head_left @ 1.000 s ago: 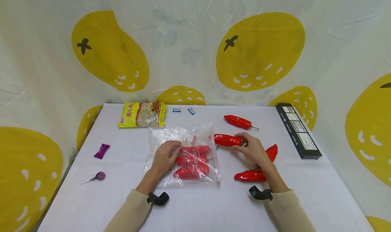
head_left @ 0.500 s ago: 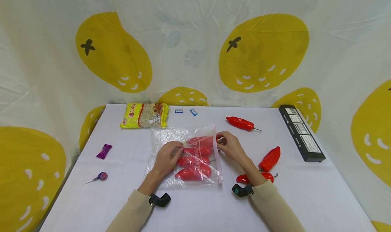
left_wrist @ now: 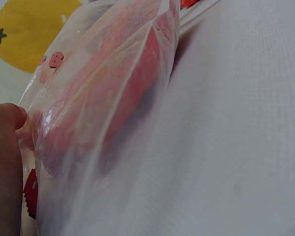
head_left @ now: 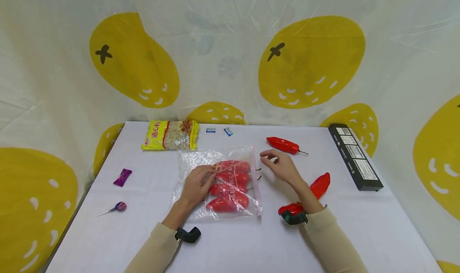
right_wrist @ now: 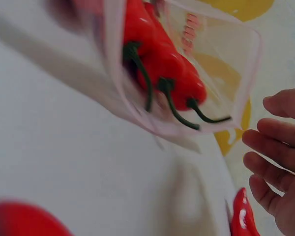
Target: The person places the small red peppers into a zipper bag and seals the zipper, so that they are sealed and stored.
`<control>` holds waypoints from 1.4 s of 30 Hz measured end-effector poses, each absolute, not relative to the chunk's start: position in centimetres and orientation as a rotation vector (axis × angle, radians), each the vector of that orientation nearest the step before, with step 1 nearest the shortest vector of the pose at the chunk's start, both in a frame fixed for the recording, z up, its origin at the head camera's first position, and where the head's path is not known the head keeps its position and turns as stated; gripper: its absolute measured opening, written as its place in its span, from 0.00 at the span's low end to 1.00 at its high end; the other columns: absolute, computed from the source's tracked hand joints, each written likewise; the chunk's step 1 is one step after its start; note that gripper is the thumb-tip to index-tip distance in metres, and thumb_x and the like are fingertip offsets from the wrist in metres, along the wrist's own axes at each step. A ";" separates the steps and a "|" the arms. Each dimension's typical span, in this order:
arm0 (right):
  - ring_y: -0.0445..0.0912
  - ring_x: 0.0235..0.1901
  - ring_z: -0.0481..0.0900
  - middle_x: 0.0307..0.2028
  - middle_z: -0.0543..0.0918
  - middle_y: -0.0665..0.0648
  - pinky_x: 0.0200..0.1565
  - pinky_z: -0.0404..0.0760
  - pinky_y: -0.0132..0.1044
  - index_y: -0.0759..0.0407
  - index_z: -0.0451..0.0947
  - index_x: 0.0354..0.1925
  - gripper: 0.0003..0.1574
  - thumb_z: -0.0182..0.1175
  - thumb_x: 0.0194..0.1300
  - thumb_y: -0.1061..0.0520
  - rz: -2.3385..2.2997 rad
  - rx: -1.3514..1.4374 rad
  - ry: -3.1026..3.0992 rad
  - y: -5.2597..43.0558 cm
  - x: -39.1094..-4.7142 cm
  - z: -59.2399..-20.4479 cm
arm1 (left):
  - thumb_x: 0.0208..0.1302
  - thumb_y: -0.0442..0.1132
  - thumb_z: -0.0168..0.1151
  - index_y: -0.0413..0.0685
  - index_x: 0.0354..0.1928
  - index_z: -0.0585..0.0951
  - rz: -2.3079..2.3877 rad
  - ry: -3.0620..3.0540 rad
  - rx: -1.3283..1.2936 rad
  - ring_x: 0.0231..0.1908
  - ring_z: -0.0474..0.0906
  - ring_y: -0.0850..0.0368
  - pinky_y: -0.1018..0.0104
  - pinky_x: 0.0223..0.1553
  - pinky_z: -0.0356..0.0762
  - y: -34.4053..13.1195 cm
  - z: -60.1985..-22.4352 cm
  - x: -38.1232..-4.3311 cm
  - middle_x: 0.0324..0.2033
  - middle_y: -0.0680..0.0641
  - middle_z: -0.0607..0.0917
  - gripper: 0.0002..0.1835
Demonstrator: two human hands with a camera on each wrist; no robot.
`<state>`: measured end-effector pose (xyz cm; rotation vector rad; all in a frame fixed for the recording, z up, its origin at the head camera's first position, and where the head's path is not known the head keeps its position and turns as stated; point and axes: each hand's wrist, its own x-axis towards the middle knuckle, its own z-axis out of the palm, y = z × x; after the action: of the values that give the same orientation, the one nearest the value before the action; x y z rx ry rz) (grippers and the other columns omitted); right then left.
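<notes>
Several red chili peppers (head_left: 230, 205) lie side by side inside a clear zip bag (head_left: 190, 161) flat on the table. My left hand (head_left: 197, 184) pinches the bag's upper film; in the left wrist view the thumb (left_wrist: 12, 115) sits against the plastic. Beyond the bag's open mouth, edged in pink, a few dark green stems (right_wrist: 174, 105) stick out. Just right of that mouth, my right hand (head_left: 282, 167) hovers with loosely bent fingers and nothing in them. Two loose peppers lie near the right forearm, one red pepper (head_left: 320, 185) partly behind it; another chili pepper (head_left: 282, 145) lies farther back.
A yellow pasta packet (head_left: 170, 135) and two small blue-white packets (head_left: 210, 130) lie along the back edge. On the left are a purple wrapped candy (head_left: 123, 177) and a lollipop (head_left: 118, 207). A long black box (head_left: 355, 157) lines the right edge.
My right hand has slid a pepper through the bag's mouth, let go of it and drawn back to the right. The left hand stays on the bag.
</notes>
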<state>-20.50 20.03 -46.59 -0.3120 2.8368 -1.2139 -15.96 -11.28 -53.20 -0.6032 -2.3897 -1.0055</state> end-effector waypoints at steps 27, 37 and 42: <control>0.60 0.53 0.68 0.55 0.72 0.68 0.56 0.74 0.56 0.63 0.60 0.65 0.35 0.57 0.66 0.51 -0.859 0.091 2.863 29.6 -25.2 -48.4 | 0.64 0.47 0.58 0.54 0.43 0.81 -1.051 -2.405 -0.588 0.51 0.77 0.61 0.63 0.55 0.75 -11.3 -53.8 -15.9 0.44 0.57 0.83 0.09; 0.53 0.43 0.71 0.50 0.74 0.63 0.40 0.79 0.40 0.59 0.64 0.58 0.33 0.64 0.58 0.53 -0.970 0.031 2.900 29.2 -22.3 -47.5 | 0.63 0.46 0.60 0.53 0.43 0.82 -1.087 -2.349 -0.596 0.50 0.77 0.60 0.64 0.54 0.76 -11.4 -53.6 -15.8 0.44 0.55 0.83 0.10; 0.52 0.41 0.71 0.44 0.75 0.60 0.34 0.76 0.33 0.56 0.67 0.56 0.30 0.66 0.56 0.56 -0.958 -0.106 2.908 28.5 -20.9 -46.1 | 0.62 0.43 0.62 0.51 0.42 0.83 -1.088 -2.297 -0.611 0.48 0.78 0.60 0.66 0.54 0.75 -11.4 -53.4 -16.0 0.42 0.55 0.84 0.09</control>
<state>-20.90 28.46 -46.10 -0.1058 2.9084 -0.9581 -15.97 -11.44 -53.42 -0.6113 -2.2967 -1.0877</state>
